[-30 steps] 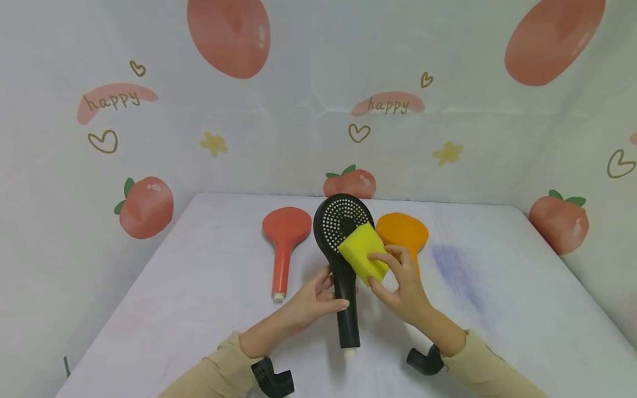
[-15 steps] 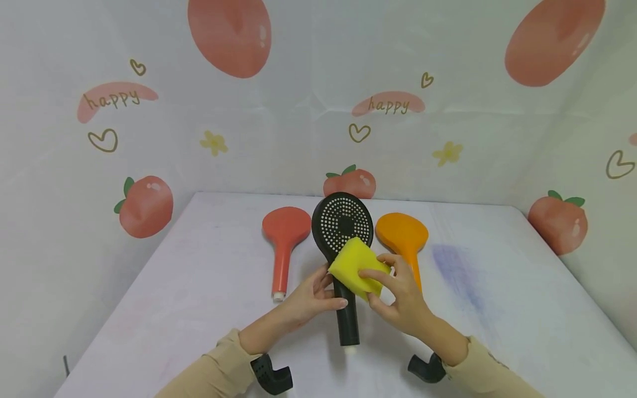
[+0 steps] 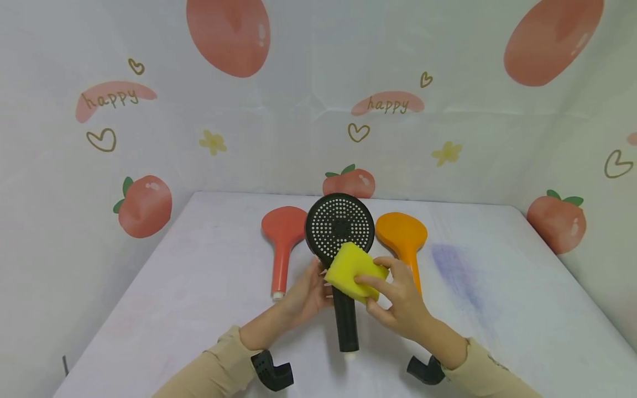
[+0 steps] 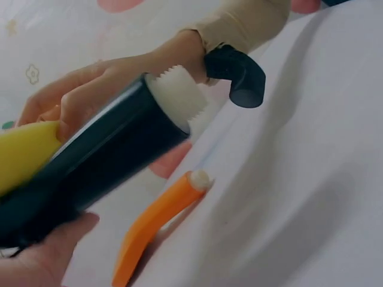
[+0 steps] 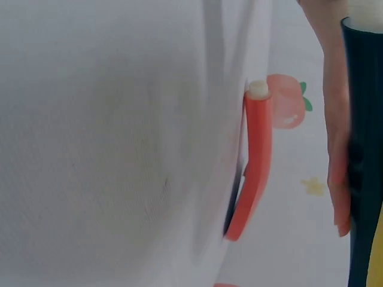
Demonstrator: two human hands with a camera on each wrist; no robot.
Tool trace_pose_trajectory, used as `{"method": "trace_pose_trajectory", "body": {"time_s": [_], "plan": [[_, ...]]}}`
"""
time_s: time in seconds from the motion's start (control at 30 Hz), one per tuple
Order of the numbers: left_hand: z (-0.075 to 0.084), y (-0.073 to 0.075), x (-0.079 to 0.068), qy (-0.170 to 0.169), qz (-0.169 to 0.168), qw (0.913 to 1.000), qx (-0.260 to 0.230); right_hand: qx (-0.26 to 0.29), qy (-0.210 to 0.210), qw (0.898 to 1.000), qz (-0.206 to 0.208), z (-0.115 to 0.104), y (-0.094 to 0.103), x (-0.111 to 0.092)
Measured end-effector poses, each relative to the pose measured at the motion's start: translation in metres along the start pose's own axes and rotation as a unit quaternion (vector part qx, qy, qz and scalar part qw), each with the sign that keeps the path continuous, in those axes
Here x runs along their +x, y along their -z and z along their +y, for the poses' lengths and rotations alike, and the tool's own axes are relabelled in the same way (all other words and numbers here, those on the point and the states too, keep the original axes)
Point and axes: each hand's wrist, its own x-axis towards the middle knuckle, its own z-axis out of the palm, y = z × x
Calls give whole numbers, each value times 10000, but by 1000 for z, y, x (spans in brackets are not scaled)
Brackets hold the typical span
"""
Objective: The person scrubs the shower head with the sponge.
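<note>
A black handheld shower head is held above the table, its dotted spray face towards me and its handle pointing down. My left hand holds it at the neck from the left side, its fingertips partly hidden behind the handle and the sponge. A yellow sponge is pinched between the thumb and fingers of my right hand. It lies against the neck and the lower edge of the spray face. In the left wrist view, the handle ends in a white threaded connector.
Behind on the white table lie a red shower head to the left and an orange shower head to the right, both face down. A patterned cloth hangs at the back. Black camera mounts sit at both wrists.
The sponge has moved down from the spray face to the neck with my right hand. The shower head has turned slightly, and my left thumb has left the front of the handle.
</note>
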Motion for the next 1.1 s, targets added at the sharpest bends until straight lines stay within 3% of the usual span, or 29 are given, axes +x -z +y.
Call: {"method": "trace_pose_trajectory", "body": {"time_s": [0.07,0.17,0.27,0.4,0.73,0.9,1.1], "plan": [[2,-2,2,-22,444,9984,339,-81,78,9999,-20,-1,-1,0],[4,-3,5,-11,1078,9894,977,-172,187,9997,-22,-1,-2,1],[6,-3,6,-12,1396,9815,1307,-201,225,9995,8,-1,-2,4],[9,-1,7,-78,1720,9759,1343,-224,176,9996,-52,0,0,6],[15,0,7,-337,1994,9692,1403,-402,-112,9988,-258,-1,2,5],[16,-1,7,-324,1948,9698,1431,-349,-152,9992,-147,-1,3,9],[14,1,8,-326,2128,9655,1467,-147,-232,9991,-338,2,7,12]]}}
